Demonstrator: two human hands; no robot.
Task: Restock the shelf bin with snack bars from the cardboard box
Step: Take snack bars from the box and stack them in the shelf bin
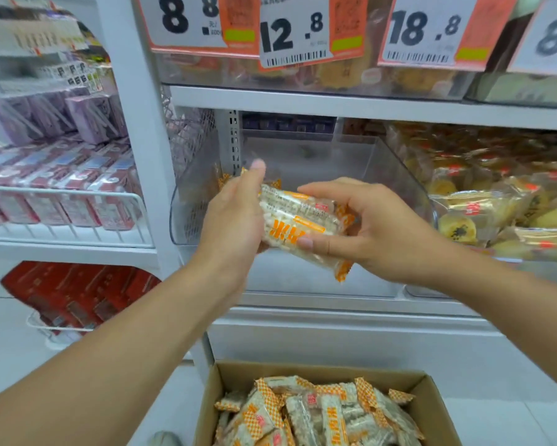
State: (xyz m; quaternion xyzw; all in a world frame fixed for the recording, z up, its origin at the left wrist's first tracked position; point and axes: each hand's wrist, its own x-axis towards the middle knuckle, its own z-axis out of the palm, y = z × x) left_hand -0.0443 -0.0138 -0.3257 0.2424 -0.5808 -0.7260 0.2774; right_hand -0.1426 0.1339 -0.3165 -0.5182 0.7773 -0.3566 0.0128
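Box (322,375) at feet, loads of bars left. Both hands up at bin (399,175), left (235,217) and right (367,226) clamped round bars (299,220), squaring stack for drop-in. Bin looks nearly empty, glare though.

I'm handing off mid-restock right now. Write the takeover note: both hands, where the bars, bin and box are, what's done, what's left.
Left hand: cupping the left end of a bundle of snack bars.
Right hand: fingers over the top, thumb under, gripping the right end.
The bundle is held in front of the clear shelf bin, not yet released.
Bin: looks nearly empty; a few orange wrapper ends show behind the left hand, unclear whether they lie in it.
Cardboard box: on the floor below, open, many bars left.
Left to do: drop this bundle in, then keep moving bars from the box.
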